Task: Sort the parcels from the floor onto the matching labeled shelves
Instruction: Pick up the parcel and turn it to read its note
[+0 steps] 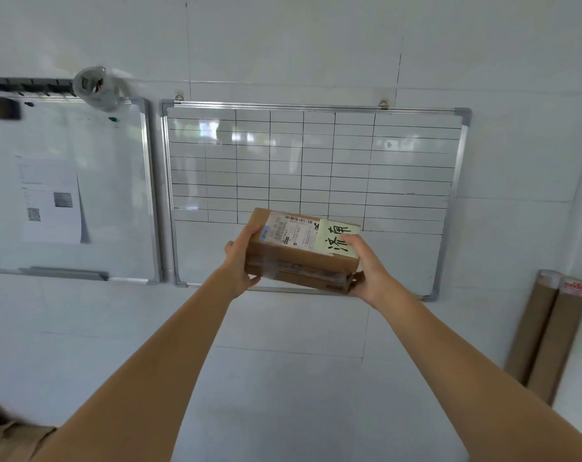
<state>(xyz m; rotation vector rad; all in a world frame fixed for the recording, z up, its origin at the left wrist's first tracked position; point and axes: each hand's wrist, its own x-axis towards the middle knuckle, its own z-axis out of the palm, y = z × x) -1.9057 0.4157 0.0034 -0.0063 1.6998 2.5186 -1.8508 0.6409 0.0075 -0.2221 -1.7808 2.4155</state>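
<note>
A brown cardboard parcel (299, 258) is held up in front of a white tiled wall, both arms stretched forward. Its top face carries a white shipping label with a barcode and a pale yellow note (337, 240) with two black handwritten characters. Clear tape wraps its front side. My left hand (241, 266) grips the parcel's left end, thumb on top. My right hand (371, 270) grips its right end, thumb resting on the yellow note. No shelves or floor parcels are in view.
Behind the parcel hangs a whiteboard (316, 161) ruled with a black grid. A second whiteboard (66, 188) with a printed sheet hangs to its left, a roll of tape (94, 86) above it. Two cardboard tubes (546, 331) lean against the wall at right.
</note>
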